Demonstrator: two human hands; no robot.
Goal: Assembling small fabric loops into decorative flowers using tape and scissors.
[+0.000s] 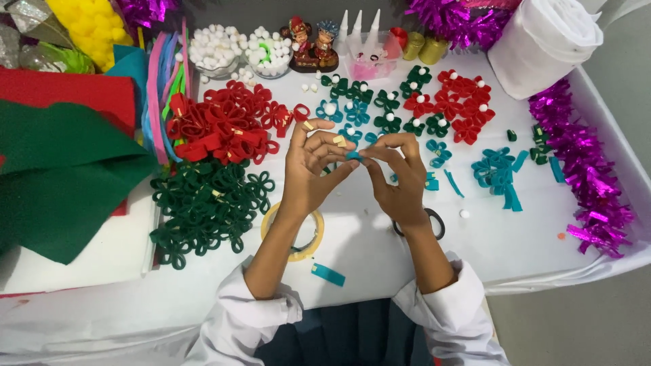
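While the two hands met above the middle of the white table, the left hand and the right hand both pinched one small teal felt strip between thumb and fingertips, the other fingers loosely curled. Short bits of yellowish tape sat on the left fingers. To my eye the fold would hold best if the strip's ends were kept flush and squeezed squarely, with the tape pressed over the overlap rather than beside it.

Taking the tape roll under the left wrist as landmark: far to its left lay folded green felt on red felt; just left of it a heap of dark green felt loop flowers, and above that a heap of red ones. Up and behind the roll stood two bowls of white pompoms and a pair of small figurines. Right of it lay scissors, partly hidden by the right wrist, then loose teal strips. Finished pompom-centred flowers lay up and right; purple tinsel ran along the far-right edge, beneath a white fabric roll. Grey floor showed beyond.
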